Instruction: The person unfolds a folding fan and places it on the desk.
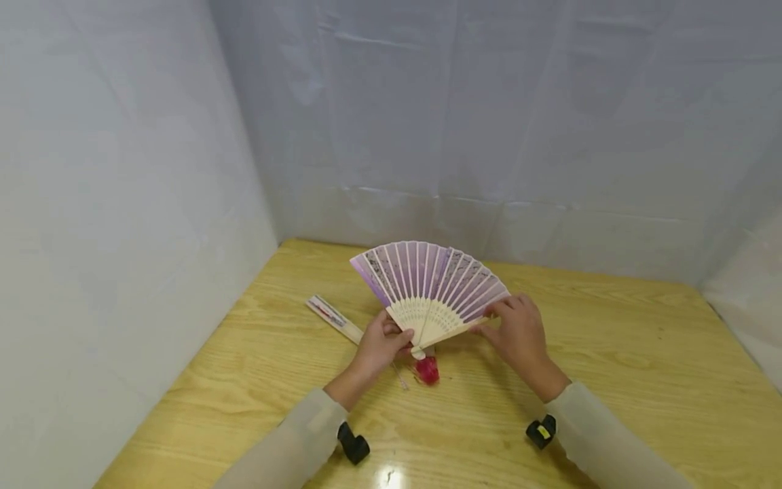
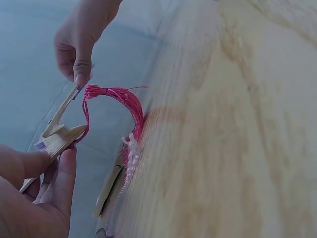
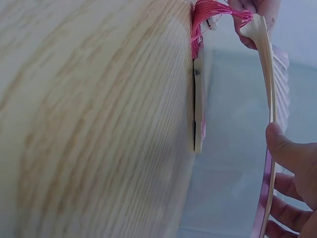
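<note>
A purple folding fan (image 1: 403, 275) with pale slatted ribs is spread wide above the table. My left hand (image 1: 380, 346) grips its left outer rib close to the pivot, thumb in front. At the opposite side, my right hand (image 1: 519, 333) pinches the right outer rib between thumb and fingers. From the pivot end a red tassel (image 2: 121, 94) hangs on a cord and droops to the tabletop. Beneath the spread fan lies a folded fan (image 1: 330, 316), partly hidden by my left hand; a pale braided cord (image 2: 131, 161) shows beside the tassel.
The wooden table (image 1: 641, 353) extends around both hands. White sheeting (image 1: 489, 122) hangs behind it and along the left and right sides. Black straps with small devices (image 1: 354, 445) sit at both wrists.
</note>
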A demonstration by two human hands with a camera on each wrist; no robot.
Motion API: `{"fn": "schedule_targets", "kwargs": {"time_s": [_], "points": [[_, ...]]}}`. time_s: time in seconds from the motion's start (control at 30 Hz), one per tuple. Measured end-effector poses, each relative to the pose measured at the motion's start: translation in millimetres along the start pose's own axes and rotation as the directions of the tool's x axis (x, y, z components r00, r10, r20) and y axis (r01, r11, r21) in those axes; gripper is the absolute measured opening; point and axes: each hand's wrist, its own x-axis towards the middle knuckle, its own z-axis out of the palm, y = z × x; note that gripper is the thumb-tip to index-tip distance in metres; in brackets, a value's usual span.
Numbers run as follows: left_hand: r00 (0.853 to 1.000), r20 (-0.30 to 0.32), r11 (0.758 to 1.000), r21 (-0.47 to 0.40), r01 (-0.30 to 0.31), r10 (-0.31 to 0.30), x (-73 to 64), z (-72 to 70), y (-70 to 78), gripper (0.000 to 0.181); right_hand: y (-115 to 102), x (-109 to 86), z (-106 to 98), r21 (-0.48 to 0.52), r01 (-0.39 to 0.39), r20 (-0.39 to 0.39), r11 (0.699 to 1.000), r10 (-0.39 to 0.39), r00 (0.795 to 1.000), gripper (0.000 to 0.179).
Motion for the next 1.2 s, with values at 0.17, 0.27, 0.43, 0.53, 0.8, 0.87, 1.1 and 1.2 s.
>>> {"fn": "schedule_targets", "kwargs": {"time_s": [0.17,0.27,0.43,0.53,0.8,0.87,1.1,1.2], "points": [[1.000,-0.020,1.000,-0.013,-0.008,0.008,-0.5,-0.8,1.3,0.035,-1,-2.2,-1,0.001,-0.002,0.027,1.000,0.002,1.000,0.039],[1.000,-0.031,1.000,-0.007,-0.001,0.001,-0.3,-1.5,2.0,0.034,-1,-3.2,-2,0.007,-0.005,0.049,1.000,0.005,0.999,0.038],[1.000,-0.027,1.000,-0.009,-0.008,0.008,-0.2,-2.0,4.3,0.037,-1,-5.0,-2,-0.003,-0.019,0.080,1.000,0.019,0.997,0.038],[0.999,-0.032,1.000,-0.025,-0.012,0.011,0.9,-1.5,4.8,0.040,-2,-5.8,-2,-0.012,-0.031,0.098,0.999,0.032,0.995,0.038],[0.997,-0.067,0.999,0.009,-0.041,0.041,7.7,3.7,3.7,0.040,1,-8.2,-5,-0.050,-0.073,0.174,0.996,0.080,0.981,0.036],[0.996,-0.075,0.999,0.008,-0.046,0.046,10.3,5.6,2.9,0.040,3,-8.9,-6,-0.058,-0.084,0.207,0.995,0.094,0.974,0.036],[0.995,-0.097,0.999,-0.013,-0.035,0.034,15.4,9.4,2.1,0.043,4,-9.1,-11,-0.057,-0.088,0.273,0.994,0.100,0.957,0.038],[0.995,-0.101,0.999,-0.016,-0.029,0.028,16.8,10.3,1.9,0.044,3,-9.3,-13,-0.059,-0.104,0.297,0.993,0.117,0.948,0.039]]}}
